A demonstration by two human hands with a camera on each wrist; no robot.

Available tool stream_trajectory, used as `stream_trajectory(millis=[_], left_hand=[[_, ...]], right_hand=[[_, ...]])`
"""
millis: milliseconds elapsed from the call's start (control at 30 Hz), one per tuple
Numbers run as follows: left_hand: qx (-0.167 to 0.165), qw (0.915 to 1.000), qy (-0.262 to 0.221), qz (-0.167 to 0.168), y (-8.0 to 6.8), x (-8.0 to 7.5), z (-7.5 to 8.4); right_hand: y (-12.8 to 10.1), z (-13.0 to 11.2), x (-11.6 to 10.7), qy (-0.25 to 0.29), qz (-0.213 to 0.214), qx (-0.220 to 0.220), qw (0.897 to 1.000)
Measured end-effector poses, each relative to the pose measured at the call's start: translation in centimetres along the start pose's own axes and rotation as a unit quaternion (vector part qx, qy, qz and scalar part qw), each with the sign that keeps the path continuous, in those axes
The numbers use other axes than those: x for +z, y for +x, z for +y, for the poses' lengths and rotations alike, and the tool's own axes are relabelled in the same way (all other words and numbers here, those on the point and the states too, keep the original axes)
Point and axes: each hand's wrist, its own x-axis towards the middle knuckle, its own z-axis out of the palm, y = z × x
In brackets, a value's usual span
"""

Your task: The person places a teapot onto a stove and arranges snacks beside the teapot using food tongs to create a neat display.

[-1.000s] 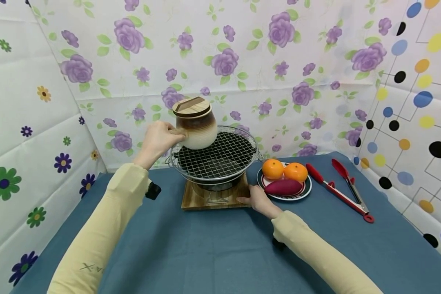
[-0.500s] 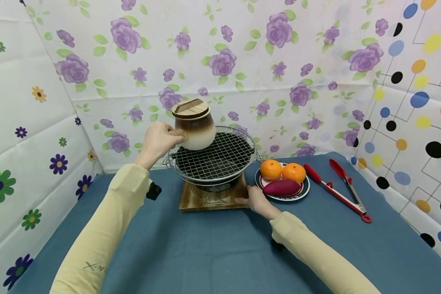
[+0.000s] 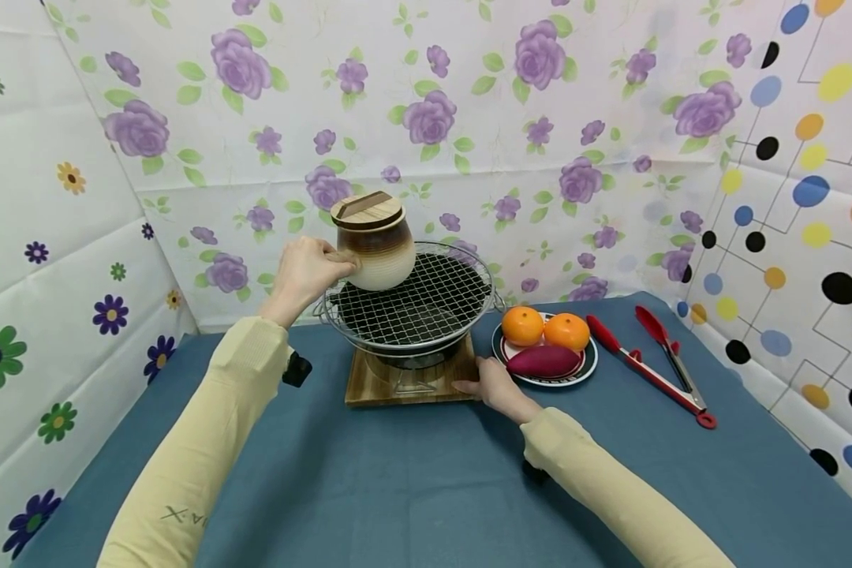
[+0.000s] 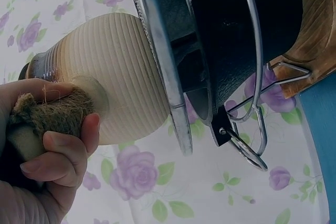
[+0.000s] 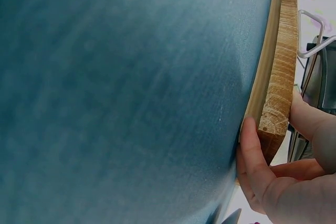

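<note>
A brown and cream ceramic pot (image 3: 377,246) with a wooden lid (image 3: 367,210) sits at the left rim of the wire grill (image 3: 412,304). My left hand (image 3: 308,270) grips the pot's rope-wrapped side handle (image 4: 50,114); the ribbed pot body (image 4: 123,90) lies against the grill's metal rim (image 4: 163,61). The grill stands on a wooden board (image 3: 406,385). My right hand (image 3: 493,386) holds the board's front right corner (image 5: 273,119), thumb on the tablecloth side and fingers on top.
A plate (image 3: 588,366) with two oranges (image 3: 523,326) and a purple sweet potato (image 3: 543,362) sits right of the grill. Red tongs (image 3: 653,356) lie further right. A blue cloth (image 3: 397,473) covers the table; flowered and dotted panels wall it on three sides.
Both hands keep their hold. Only the view has shifted slightly; pot, grill and board stay where they were.
</note>
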Motion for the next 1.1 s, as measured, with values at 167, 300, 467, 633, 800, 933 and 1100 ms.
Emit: stream_trajectory(millis=[167,300,467,633,800,933,1100], left_hand=[[-0.007,1.0000,0.002,0.000,-0.01,0.04,0.19],[-0.016,0.9999,0.002,-0.005,-0.09,0.08,0.37],[-0.009,0.9999,0.007,-0.007,-0.04,0.22,0.34],[-0.003,0.9999,0.006,-0.008,0.02,0.31,0.30],[0.004,0.9999,0.010,-0.003,-0.07,0.41,0.36],[0.011,0.9999,0.012,0.002,-0.12,0.48,0.37],[0.009,0.9998,0.020,-0.001,-0.07,0.58,0.34]], right_hand=[[-0.01,-0.03,-0.01,-0.001,0.001,-0.002,1.000],[-0.02,-0.03,0.00,0.005,0.000,-0.003,1.000],[-0.03,0.03,0.01,-0.008,0.002,-0.009,1.000],[-0.10,0.05,0.01,-0.012,0.004,-0.014,1.000],[-0.08,-0.02,-0.03,-0.001,-0.006,-0.002,1.000],[-0.07,-0.07,-0.02,0.007,-0.009,0.002,1.000],[-0.09,-0.05,0.02,0.005,-0.010,0.003,1.000]])
